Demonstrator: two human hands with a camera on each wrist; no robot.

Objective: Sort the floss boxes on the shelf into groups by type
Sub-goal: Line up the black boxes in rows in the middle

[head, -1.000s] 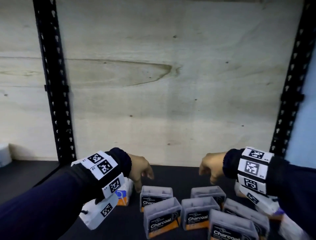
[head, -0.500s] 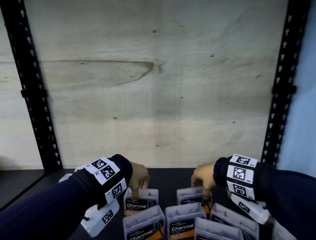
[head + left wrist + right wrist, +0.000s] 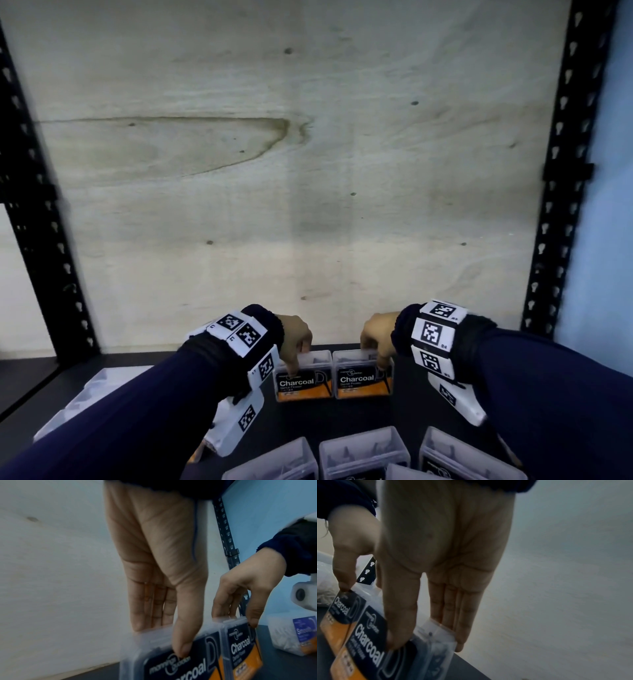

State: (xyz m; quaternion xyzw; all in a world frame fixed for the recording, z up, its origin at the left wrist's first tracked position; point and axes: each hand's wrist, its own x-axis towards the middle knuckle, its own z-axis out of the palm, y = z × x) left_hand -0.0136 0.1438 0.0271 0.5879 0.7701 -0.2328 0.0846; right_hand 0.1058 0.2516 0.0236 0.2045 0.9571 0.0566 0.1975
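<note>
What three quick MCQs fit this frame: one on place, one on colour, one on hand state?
1. Where do the two held clear plastic Charcoal floss boxes stand?
A. side by side near the plywood back wall
B. stacked
C. at opposite shelf ends

2. What colour is the band under the black Charcoal label?
A. green
B. orange
C. red

3. What is the left hand doing?
A. hanging idle
B. pressing flat
C. pinching a box

Key: 1 A, the left box and right box sit together by the back wall. 2 B, orange shows below both labels. 3 C, the left hand pinches its box as the right hand pinches the other.
</note>
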